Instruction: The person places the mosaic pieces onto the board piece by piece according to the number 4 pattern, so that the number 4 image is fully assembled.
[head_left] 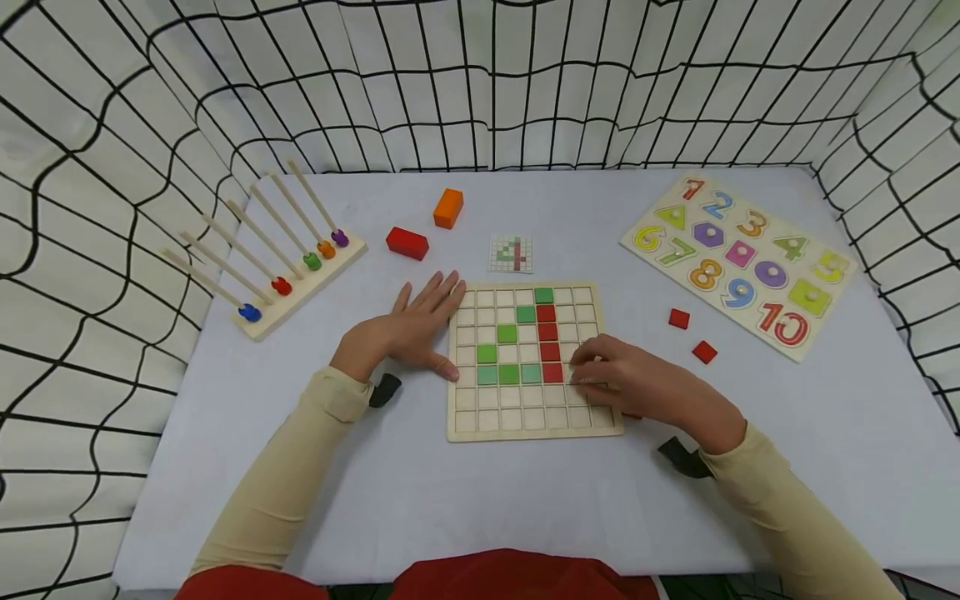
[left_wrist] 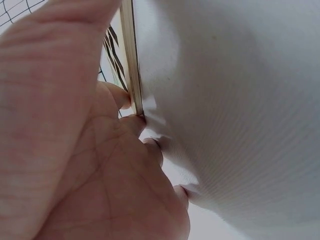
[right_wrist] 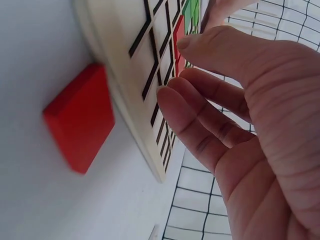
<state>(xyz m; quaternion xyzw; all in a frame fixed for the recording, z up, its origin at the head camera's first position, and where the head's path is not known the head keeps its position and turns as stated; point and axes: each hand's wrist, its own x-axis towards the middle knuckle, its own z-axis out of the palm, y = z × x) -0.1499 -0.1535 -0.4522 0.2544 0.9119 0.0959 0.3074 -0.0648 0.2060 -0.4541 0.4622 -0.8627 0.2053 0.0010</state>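
A wooden grid board (head_left: 491, 421) lies on the white table, with green tiles (head_left: 507, 333) in a diagonal and a row, and a column of red tiles (head_left: 548, 332). My left hand (head_left: 408, 329) spreads flat at the board's left side, its thumb and fingertips touching the edge. Over the right part of the board hovers my right hand (head_left: 645, 379), fingers loosely bent. In the right wrist view, nothing shows between thumb and fingers. A loose red tile (right_wrist: 82, 120) sits against the board's edge beneath that hand, mostly hidden in the head view.
A small pattern card (head_left: 512, 254) lies behind the board. Two red tiles (head_left: 692, 335) rest to the right, near a number puzzle board (head_left: 738, 258). A peg stand with beads (head_left: 300, 287) is at left; red (head_left: 407, 242) and orange (head_left: 448, 208) blocks lie nearby. Black netting surrounds the table.
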